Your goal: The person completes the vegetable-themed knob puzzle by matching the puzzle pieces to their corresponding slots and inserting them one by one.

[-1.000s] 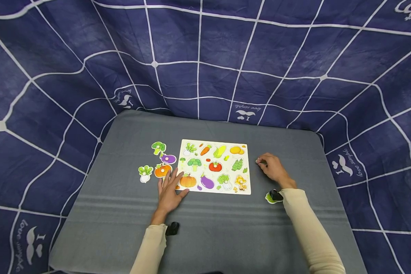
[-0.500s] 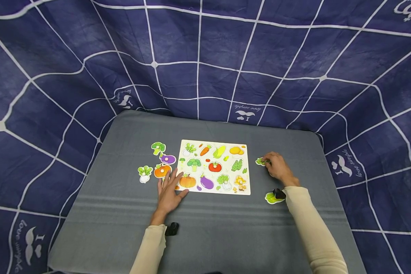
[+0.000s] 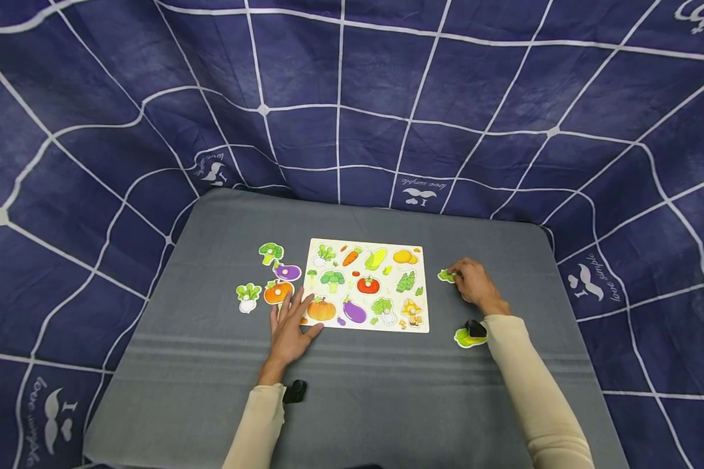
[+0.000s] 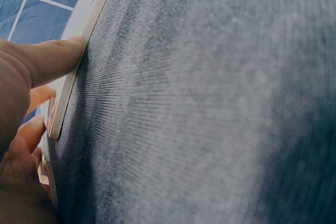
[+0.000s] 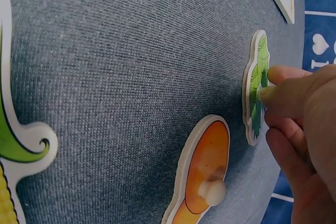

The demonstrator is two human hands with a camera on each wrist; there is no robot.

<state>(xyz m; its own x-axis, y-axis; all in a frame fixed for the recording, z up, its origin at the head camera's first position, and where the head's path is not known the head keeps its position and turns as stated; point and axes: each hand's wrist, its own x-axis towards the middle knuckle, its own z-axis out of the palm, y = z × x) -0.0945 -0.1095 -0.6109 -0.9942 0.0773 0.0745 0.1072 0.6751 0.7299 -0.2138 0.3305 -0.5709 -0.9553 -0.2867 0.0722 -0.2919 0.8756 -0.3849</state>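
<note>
My right hand (image 3: 475, 284) pinches the knob of a green vegetable puzzle piece (image 5: 255, 85) between thumb and fingertips, right of the board. That piece lies on or just above the table; I cannot tell which. Fingers spread, my left hand (image 3: 290, 335) rests at the near left corner of the white vegetable puzzle board (image 3: 352, 339). In the left wrist view its thumb (image 4: 60, 56) presses the board's edge. A carrot piece (image 5: 207, 166) with a wooden knob lies near the right hand, hidden under it in the head view.
Left of the board lie broccoli (image 3: 271, 253), eggplant (image 3: 287, 272), pumpkin (image 3: 278, 292) and radish (image 3: 248, 298) pieces. A corn piece (image 3: 465, 339) lies partly under the right wrist camera (image 3: 475, 328). Grey cloth covers the table (image 3: 375, 404); a blue curtain (image 3: 375, 78) hangs behind.
My right hand has shifted slightly right and turned; the green piece, mostly hidden at the fingertips a second ago, now shows its face. The left hand has stayed still.
</note>
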